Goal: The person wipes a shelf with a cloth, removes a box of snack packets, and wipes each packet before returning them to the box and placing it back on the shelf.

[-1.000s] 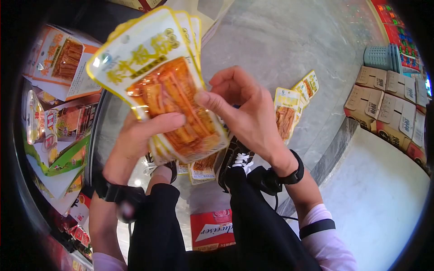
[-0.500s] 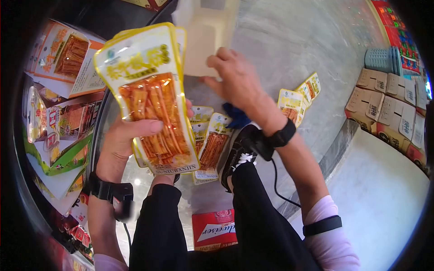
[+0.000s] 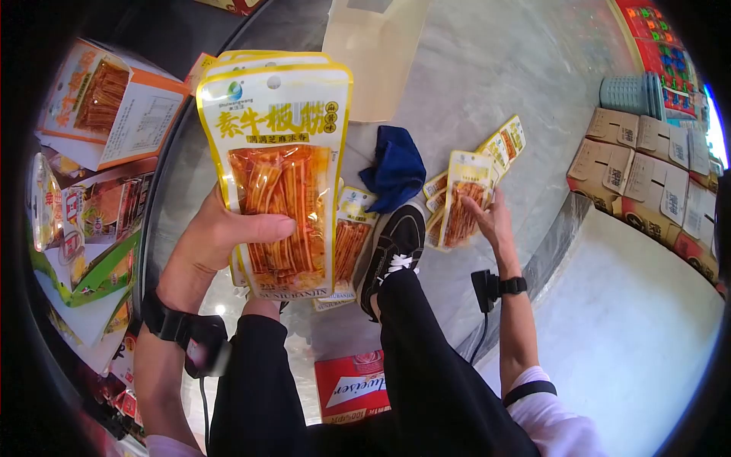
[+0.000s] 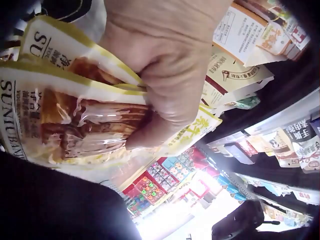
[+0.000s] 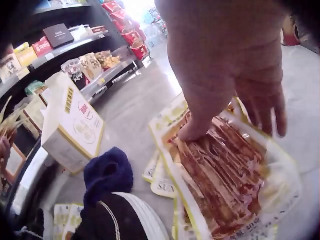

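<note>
Pinching a stack of snack packets (image 3: 278,183) at left, the left hand (image 3: 217,232) is pressing its thumb on the front; the right hand (image 3: 496,221), thumb and fingers spread, is touching loose packets (image 3: 458,219) on the floor (image 3: 518,76) at right, a blue cloth (image 3: 396,169) lying between.

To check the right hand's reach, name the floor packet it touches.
The top packet right of the black shoe: the right hand has its thumb on it, while the other packets there stick out around it.
</note>
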